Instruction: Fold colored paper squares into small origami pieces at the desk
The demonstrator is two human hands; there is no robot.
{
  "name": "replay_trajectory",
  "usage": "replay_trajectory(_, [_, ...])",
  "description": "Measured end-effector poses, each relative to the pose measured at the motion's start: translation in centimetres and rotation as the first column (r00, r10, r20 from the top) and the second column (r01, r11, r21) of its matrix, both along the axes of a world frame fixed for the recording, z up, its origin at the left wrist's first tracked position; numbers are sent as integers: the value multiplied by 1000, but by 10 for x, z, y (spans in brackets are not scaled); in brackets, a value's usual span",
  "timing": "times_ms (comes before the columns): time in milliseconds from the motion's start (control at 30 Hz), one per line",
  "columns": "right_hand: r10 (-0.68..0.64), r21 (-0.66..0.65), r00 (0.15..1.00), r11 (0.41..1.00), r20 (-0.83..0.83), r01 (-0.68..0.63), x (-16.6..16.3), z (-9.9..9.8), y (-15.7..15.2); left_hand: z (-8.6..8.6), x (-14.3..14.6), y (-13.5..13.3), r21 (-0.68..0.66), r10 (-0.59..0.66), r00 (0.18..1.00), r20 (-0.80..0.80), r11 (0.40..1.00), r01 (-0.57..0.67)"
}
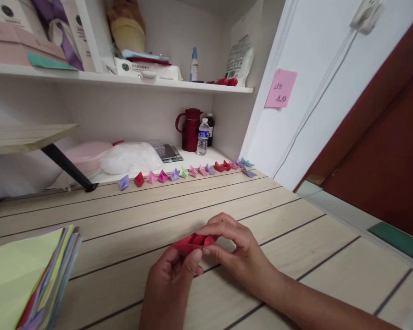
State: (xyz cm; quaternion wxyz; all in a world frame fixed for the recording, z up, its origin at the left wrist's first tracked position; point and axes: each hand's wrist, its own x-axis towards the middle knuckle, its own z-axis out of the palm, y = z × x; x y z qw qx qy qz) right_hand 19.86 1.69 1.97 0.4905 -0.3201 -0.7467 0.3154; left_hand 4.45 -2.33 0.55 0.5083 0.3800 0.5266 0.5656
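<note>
A small folded red paper piece (193,241) is held just above the wooden desk (296,238), pinched from both sides. My left hand (170,284) grips its near left end with thumb and fingers closed. My right hand (239,256) reaches in from the right and pinches its right end and top. Along the desk's far edge runs a row of several finished small paper boats (184,173) in purple, red, pink, green and blue.
A stack of coloured paper sheets (27,284) lies at the desk's near left. Behind the boats stand a dark red jug (190,129), a water bottle (203,136) and a pink lidded container (86,153). A pink sticky note (281,88) hangs on the white wall.
</note>
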Motion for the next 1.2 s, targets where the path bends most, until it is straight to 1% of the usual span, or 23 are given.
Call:
replay_trajectory(233, [22, -67, 999, 997, -23, -24, -1, -1, 0, 1, 3, 0, -3, 49, 999, 3, 999, -49])
replay_trajectory(400, [31, -98, 999, 995, -25, -33, -1, 0, 0, -3, 2, 0, 31, 42, 999, 0, 999, -42])
replay_trajectory(500, [34, -111, 999, 993, -27, -36, 0, 1, -1, -7, 2, 1, 105, 28, 1000, -1, 994, -28])
replay_trajectory(567, [31, -108, 999, 994, -22, -33, 0, 1, -2, -10, 1, 3, 164, 61, 998, -9, 985, -59])
replay_trajectory(667, [19, -102, 1000, 995, -8, -20, 0, 2, -3, -13, 1, 5, 198, 121, 992, -46, 974, -109])
replay_trajectory(800, [20, -119, 1000, 993, 4, -20, 0, 2, -3, -12, -1, 5, 196, 112, 989, -92, 976, -92])
replay_trajectory(933, [44, -161, 999, 986, -21, -47, 0, 3, -2, -8, -1, 5, 193, 113, 991, -76, 976, -97])
replay_trajectory(1067, [51, -186, 998, 981, -38, -57, 0, 3, -2, -5, 0, 5, 149, 117, 992, -56, 983, -108])
replay_trajectory(1200, [44, -307, 988, 948, -150, -89, -2, 0, -2, -2, -1, 3, 130, 62, 996, -59, 990, -54])
